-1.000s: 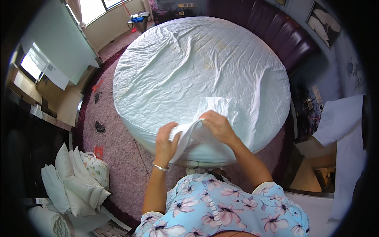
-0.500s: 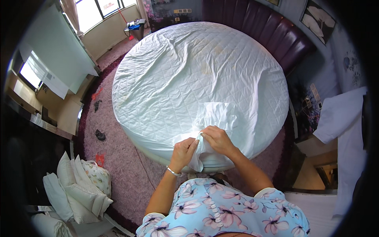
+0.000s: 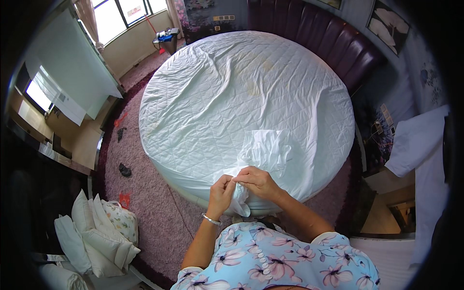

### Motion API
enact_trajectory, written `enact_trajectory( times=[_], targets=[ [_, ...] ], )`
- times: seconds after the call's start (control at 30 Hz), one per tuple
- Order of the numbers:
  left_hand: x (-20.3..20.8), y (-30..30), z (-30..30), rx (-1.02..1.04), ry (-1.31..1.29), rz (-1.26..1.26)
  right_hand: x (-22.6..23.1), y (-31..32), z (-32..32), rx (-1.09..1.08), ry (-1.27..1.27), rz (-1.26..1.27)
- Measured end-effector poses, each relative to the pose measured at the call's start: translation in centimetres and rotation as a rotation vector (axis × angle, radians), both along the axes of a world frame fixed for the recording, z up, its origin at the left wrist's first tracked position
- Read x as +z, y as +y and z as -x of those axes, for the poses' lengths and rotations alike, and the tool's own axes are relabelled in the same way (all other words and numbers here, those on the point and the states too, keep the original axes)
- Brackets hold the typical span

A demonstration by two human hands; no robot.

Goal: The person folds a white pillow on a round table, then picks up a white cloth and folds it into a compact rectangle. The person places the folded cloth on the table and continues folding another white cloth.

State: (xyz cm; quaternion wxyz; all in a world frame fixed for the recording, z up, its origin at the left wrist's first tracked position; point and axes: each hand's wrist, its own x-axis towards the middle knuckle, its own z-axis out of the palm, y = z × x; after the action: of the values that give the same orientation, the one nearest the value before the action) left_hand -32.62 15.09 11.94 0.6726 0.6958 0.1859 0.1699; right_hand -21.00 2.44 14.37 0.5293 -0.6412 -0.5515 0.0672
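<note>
My left hand [image 3: 221,193]: fingertips closed, pinching thin white cloth [image 3: 266,147]
My right hand [image 3: 258,183]: pinching just beside, probably to steady it
Cloth: bunched on the quilted bed cover [image 3: 193,116], near me

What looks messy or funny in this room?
The white bed cover is wrinkled, not smooth, with yellowish patches, like stains, toward its far side. Two crumpled black things lie on the carpet to its left, like dropped litter.

Bed [image 3: 193,96] dead centre, carpet [image 3: 159,212] underneath, headboard [image 3: 321,36] behind and right, window [image 3: 113,21] far back left! Here, cloth [image 3: 265,145] lies on the bed's near side, left hand [image 3: 221,194] and right hand [image 3: 258,181] together at its near end; pillows [image 3: 101,241] near left.
</note>
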Motion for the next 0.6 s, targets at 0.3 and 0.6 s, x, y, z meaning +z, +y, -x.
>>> enact_trajectory(
  times=[0.3,0.6],
  targets=[
    [-0.2,0.9,-0.2,0.147,-0.074,0.288,1.0,0.3,-0.9,-0.131,-0.005,-0.007],
    [-1.0,10.5,3.7,0.906,-0.423,0.49,-4.4,-6.8,-14.2,-1.147,0.165,-0.054]
  ],
)
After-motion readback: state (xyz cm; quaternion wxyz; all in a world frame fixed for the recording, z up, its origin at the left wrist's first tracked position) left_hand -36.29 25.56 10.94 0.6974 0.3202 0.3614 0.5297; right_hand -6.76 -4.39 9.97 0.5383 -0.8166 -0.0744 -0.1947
